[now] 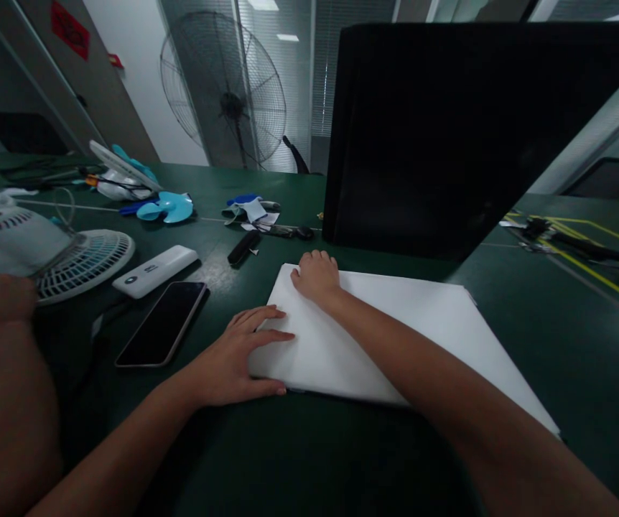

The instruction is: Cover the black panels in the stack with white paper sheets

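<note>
A large white paper (379, 345), perhaps several sheets or something covered in white, lies flat on the dark green table in front of me. My left hand (245, 352) rests at its near left side, fingers and thumb spread, touching the sheet. On the far left corner of the paper sits my right hand (317, 276), with its fingers curled in and the thumb toward the left. What the curled fingers hold, if anything, is hidden. My right forearm crosses over the middle of the paper.
Left of my hands lie a smartphone (163, 324), a white oblong device (155, 271) and a white fan grille (88, 264). Another person's arm (8, 402) is at the far left. A black monitor-like panel (449, 136) stands behind the paper. Cloth scraps (250, 208) and blue fan blades (166, 207) lie farther back.
</note>
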Tool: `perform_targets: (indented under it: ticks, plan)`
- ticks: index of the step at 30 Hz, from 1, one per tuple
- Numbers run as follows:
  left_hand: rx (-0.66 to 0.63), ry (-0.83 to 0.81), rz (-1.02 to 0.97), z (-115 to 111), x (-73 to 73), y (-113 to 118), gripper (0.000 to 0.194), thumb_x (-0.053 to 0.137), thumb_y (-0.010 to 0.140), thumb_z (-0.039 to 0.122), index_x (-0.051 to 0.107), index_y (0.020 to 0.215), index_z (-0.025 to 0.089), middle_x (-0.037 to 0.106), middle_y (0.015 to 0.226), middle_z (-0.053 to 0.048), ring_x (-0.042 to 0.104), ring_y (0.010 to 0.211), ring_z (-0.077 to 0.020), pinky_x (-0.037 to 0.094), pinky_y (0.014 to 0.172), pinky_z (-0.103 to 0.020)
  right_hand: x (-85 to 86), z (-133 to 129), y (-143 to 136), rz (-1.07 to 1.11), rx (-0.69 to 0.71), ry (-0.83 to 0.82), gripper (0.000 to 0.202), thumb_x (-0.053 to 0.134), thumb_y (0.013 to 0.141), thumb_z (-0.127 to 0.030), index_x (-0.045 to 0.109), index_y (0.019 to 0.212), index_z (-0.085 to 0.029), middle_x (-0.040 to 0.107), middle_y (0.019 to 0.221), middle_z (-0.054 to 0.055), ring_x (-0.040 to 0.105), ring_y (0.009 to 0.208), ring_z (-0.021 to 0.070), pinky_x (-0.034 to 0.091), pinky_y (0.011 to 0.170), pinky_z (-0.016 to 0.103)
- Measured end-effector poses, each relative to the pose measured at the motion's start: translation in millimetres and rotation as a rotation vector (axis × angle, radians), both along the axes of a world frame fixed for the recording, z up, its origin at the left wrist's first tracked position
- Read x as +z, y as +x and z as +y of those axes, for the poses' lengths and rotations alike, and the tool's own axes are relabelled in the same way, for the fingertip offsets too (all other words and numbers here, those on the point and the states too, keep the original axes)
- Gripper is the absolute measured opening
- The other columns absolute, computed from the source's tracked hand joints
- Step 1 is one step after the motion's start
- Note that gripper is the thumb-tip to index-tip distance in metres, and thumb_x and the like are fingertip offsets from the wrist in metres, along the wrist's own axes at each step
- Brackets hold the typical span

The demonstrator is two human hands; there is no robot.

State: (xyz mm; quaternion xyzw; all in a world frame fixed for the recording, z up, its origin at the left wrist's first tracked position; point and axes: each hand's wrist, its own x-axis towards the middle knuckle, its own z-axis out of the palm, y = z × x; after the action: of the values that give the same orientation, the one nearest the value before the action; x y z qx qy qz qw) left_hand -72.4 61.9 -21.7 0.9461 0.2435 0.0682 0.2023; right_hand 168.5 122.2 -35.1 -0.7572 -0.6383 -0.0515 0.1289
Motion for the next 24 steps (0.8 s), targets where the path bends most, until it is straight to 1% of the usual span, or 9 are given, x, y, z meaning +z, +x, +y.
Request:
perform_targets:
  ticks: [5, 8, 10, 12, 16, 18, 19, 21, 24]
  plan:
    - [-0.037, 0.005, 0.004, 0, -0.7, -2, 0.082, 0.078, 0.072, 0.074, 0.057, 0.143, 0.04, 0.036, 0.165, -0.007, 0.033, 0.15, -0.0427, 0.03, 0.119, -0.068, 6.4, 1, 4, 0.0, 0.042, -0.034, 0.041, 0.06, 0.099, -0.049, 0.063, 0.122, -0.016, 0.061, 0.125, 0.01, 0.058, 0.117, 0.0243, 0.049, 0.102, 0.048]
    - [-0.041, 0.019, 0.007, 0, -1.2, -4, 0.08, 0.077, 0.074, 0.073, 0.057, 0.144, 0.039, 0.036, 0.165, -0.007, 0.034, 0.15, -0.0417, 0.032, 0.119, -0.067, 12.7, -10, 30, -0.005, 0.088, -0.049, 0.041, 0.06, 0.099, -0.049, 0.063, 0.123, -0.016, 0.061, 0.127, 0.01, 0.057, 0.119, 0.0249, 0.048, 0.103, 0.049]
    - [-0.045, 0.029, 0.007, 0, -1.7, -4, 0.08, 0.077, 0.074, 0.072, 0.056, 0.144, 0.039, 0.035, 0.166, -0.007, 0.035, 0.15, -0.0411, 0.033, 0.119, -0.066, 15.4, -26, 64, -0.011, 0.082, -0.062, 0.041, 0.06, 0.099, -0.05, 0.063, 0.124, -0.017, 0.061, 0.128, 0.01, 0.057, 0.12, 0.0248, 0.048, 0.103, 0.049]
    - [-0.047, 0.034, -0.006, 1, -2.2, -5, 0.08, 0.078, 0.075, 0.07, 0.056, 0.145, 0.039, 0.035, 0.166, -0.007, 0.036, 0.15, -0.0405, 0.033, 0.119, -0.066, 16.3, -50, 111, -0.021, 0.041, -0.078, 0.04, 0.058, 0.099, -0.049, 0.065, 0.123, -0.017, 0.062, 0.126, 0.011, 0.057, 0.12, 0.0252, 0.048, 0.103, 0.049]
    - [-0.038, 0.032, -0.022, 0, -2.2, -5, 0.077, 0.079, 0.076, 0.066, 0.057, 0.145, 0.038, 0.036, 0.166, -0.006, 0.037, 0.15, -0.039, 0.034, 0.119, -0.064, 12.5, -112, 212, -0.052, -0.074, -0.104, 0.04, 0.05, 0.099, -0.043, 0.073, 0.112, -0.014, 0.066, 0.12, 0.018, 0.061, 0.116, 0.0318, 0.047, 0.104, 0.05]
    - [-0.031, 0.03, -0.012, 1, -2.4, -5, 0.077, 0.079, 0.077, 0.066, 0.057, 0.144, 0.037, 0.035, 0.166, -0.006, 0.037, 0.15, -0.0388, 0.034, 0.119, -0.064, 7.4, -144, 251, -0.054, -0.098, -0.11, 0.046, 0.047, 0.098, -0.046, 0.074, 0.109, -0.012, 0.068, 0.117, 0.019, 0.063, 0.111, 0.0343, 0.048, 0.102, 0.052]
    - [-0.028, 0.029, -0.008, 1, -2.7, -5, 0.077, 0.078, 0.077, 0.066, 0.056, 0.145, 0.038, 0.035, 0.166, -0.006, 0.036, 0.15, -0.0388, 0.034, 0.119, -0.064, 4.0, -158, 266, -0.05, -0.097, -0.106, 0.048, 0.045, 0.097, -0.048, 0.074, 0.111, -0.012, 0.068, 0.117, 0.019, 0.064, 0.111, 0.0341, 0.049, 0.102, 0.051]
    - [-0.023, 0.03, -0.001, 2, -3.9, -4, 0.076, 0.078, 0.078, 0.066, 0.055, 0.146, 0.039, 0.033, 0.167, -0.004, 0.035, 0.151, -0.0385, 0.034, 0.119, -0.064, -4.2, -181, 285, -0.036, -0.079, -0.085, 0.052, 0.042, 0.098, -0.051, 0.071, 0.12, -0.014, 0.067, 0.124, 0.017, 0.064, 0.113, 0.032, 0.048, 0.105, 0.049]
    - [-0.028, 0.045, 0.005, 3, -6.0, -3, 0.075, 0.076, 0.08, 0.065, 0.053, 0.147, 0.041, 0.033, 0.168, -0.003, 0.035, 0.151, -0.0378, 0.035, 0.119, -0.064, -16.2, -199, 293, -0.011, -0.042, -0.046, 0.055, 0.04, 0.099, -0.054, 0.066, 0.131, -0.018, 0.063, 0.134, 0.014, 0.062, 0.118, 0.0298, 0.044, 0.111, 0.047]
